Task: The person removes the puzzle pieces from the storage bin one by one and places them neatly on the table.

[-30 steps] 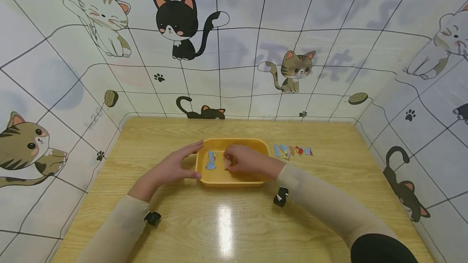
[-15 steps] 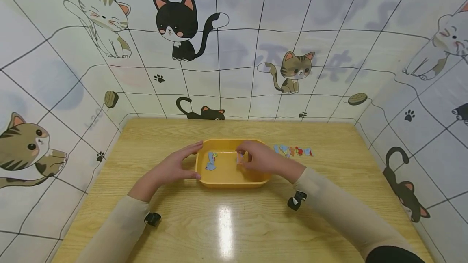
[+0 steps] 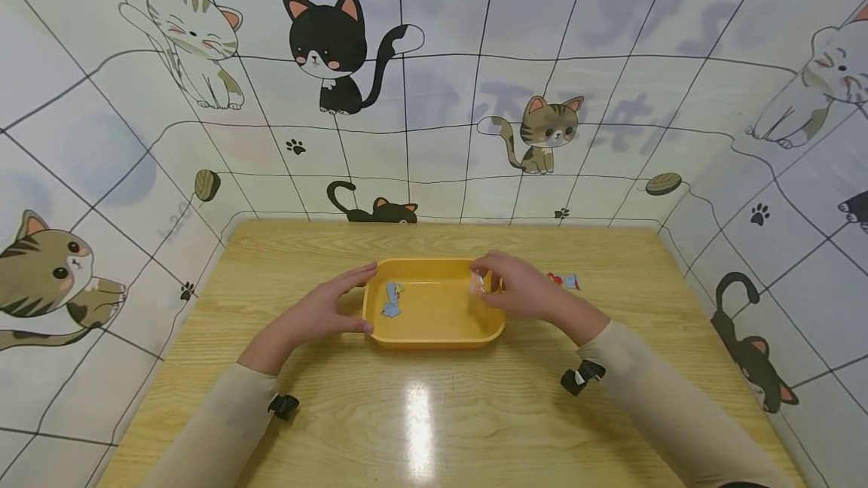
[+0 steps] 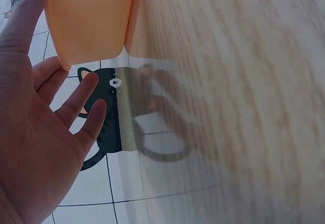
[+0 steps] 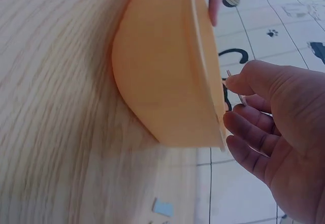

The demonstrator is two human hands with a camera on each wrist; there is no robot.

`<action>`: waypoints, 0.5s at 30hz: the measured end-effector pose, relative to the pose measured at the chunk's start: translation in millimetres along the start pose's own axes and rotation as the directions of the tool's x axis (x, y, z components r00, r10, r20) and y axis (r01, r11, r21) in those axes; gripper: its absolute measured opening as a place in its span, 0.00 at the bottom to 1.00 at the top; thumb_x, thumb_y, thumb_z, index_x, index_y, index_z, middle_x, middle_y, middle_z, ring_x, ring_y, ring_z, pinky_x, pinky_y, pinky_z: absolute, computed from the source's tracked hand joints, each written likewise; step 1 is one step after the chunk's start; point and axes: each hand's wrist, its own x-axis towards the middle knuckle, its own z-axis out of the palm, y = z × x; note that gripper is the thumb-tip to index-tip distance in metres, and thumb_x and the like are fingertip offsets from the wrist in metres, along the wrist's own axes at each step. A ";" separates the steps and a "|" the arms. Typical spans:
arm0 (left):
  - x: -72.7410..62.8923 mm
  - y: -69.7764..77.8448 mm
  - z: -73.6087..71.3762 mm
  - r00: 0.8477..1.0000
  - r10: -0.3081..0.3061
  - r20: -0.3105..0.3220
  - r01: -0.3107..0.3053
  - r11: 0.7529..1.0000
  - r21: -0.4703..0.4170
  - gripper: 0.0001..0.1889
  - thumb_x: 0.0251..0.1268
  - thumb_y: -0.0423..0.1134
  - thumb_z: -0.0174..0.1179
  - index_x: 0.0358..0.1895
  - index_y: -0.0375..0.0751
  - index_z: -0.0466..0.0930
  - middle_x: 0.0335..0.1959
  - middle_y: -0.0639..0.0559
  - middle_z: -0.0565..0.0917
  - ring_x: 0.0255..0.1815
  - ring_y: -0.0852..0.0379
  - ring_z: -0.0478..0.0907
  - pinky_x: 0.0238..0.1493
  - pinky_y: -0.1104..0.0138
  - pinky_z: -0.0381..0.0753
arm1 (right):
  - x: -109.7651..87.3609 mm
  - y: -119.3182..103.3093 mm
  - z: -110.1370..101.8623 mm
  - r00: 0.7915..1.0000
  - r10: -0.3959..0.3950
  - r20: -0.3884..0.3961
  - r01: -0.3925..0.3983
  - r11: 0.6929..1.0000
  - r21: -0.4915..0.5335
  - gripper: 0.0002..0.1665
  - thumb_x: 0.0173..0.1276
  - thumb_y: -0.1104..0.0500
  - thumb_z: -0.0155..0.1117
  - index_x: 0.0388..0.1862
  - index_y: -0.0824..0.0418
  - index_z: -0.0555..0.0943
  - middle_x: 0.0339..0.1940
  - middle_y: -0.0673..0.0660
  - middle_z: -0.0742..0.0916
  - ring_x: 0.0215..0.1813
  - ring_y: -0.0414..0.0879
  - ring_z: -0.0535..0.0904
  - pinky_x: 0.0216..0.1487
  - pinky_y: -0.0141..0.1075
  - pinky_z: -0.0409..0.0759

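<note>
A yellow plastic tray (image 3: 434, 318) stands on the table. My left hand (image 3: 322, 309) spans its left end with straight fingers, thumb and a fingertip touching the rim. Over the tray's right end, my right hand (image 3: 518, 288) pinches a small flat pinkish puzzle piece (image 3: 478, 282) between thumb and fingers. In the right wrist view only a thin edge of that piece shows. Several blue-grey puzzle pieces (image 3: 391, 300) lie at the left inside the tray. On the table beyond my right hand are more puzzle pieces (image 3: 572, 282), partly hidden by that hand.
The wood-grain table (image 3: 353, 413) ends at the back against a white cloth wall (image 3: 441, 149) printed with cartoon cats. Similar cloth walls rise at both sides. A light blue puzzle piece (image 5: 162, 207) lies beside the tray in the right wrist view.
My right hand has moved right from the tray's middle to its right rim, lifting the pinkish puzzle piece along. My left hand has stayed at the left rim.
</note>
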 end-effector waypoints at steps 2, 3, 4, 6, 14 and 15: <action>0.1 -0.1 0.0 1.000 -0.006 0.003 0.006 1.000 -0.002 0.58 0.59 0.55 0.85 0.90 0.49 0.62 0.91 0.62 0.56 0.85 0.44 0.65 0.85 0.37 0.58 | -4.4 1.8 -4.3 1.000 0.015 -0.009 -0.015 1.000 0.004 0.30 0.73 0.64 0.76 0.72 0.65 0.81 0.57 0.58 0.85 0.43 0.43 0.85 0.47 0.43 0.87; 0.1 -0.3 0.2 1.000 -0.005 0.003 0.005 1.000 -0.002 0.57 0.59 0.54 0.85 0.90 0.49 0.62 0.91 0.63 0.56 0.85 0.44 0.65 0.85 0.37 0.58 | -6.3 3.1 -6.4 1.000 0.023 -0.013 -0.023 1.000 0.006 0.30 0.73 0.64 0.76 0.73 0.65 0.81 0.58 0.58 0.85 0.44 0.44 0.85 0.48 0.43 0.87; 0.1 -0.4 0.3 1.000 -0.006 0.003 0.006 1.000 -0.004 0.57 0.60 0.53 0.85 0.90 0.49 0.62 0.91 0.63 0.56 0.85 0.44 0.65 0.85 0.37 0.58 | -8.2 4.9 -8.2 0.999 0.032 -0.015 -0.032 0.999 0.005 0.30 0.74 0.64 0.75 0.73 0.64 0.80 0.59 0.57 0.85 0.45 0.44 0.85 0.48 0.43 0.87; -0.2 -0.3 0.4 1.000 -0.007 0.003 0.007 1.000 -0.005 0.57 0.60 0.52 0.85 0.90 0.50 0.61 0.91 0.63 0.56 0.85 0.44 0.65 0.85 0.37 0.58 | -12.2 8.1 -11.9 0.999 0.050 -0.022 -0.049 0.999 0.010 0.31 0.74 0.64 0.75 0.74 0.63 0.80 0.61 0.56 0.85 0.46 0.45 0.85 0.48 0.44 0.86; -0.3 -0.8 0.7 1.000 -0.011 0.001 0.011 1.000 -0.011 0.56 0.60 0.49 0.85 0.90 0.53 0.62 0.91 0.63 0.56 0.85 0.44 0.65 0.85 0.37 0.58 | -28.0 24.8 -26.3 0.998 0.056 -0.036 -0.055 0.998 0.023 0.30 0.75 0.68 0.72 0.74 0.64 0.79 0.61 0.59 0.85 0.49 0.49 0.84 0.52 0.51 0.87; -0.2 -0.8 0.8 1.000 -0.011 0.002 0.011 1.000 -0.011 0.56 0.60 0.49 0.85 0.90 0.53 0.62 0.91 0.63 0.56 0.85 0.44 0.65 0.85 0.37 0.58 | -30.1 26.7 -27.6 0.997 0.063 -0.039 -0.063 0.998 0.023 0.30 0.75 0.67 0.72 0.74 0.64 0.79 0.61 0.59 0.85 0.49 0.49 0.83 0.53 0.52 0.86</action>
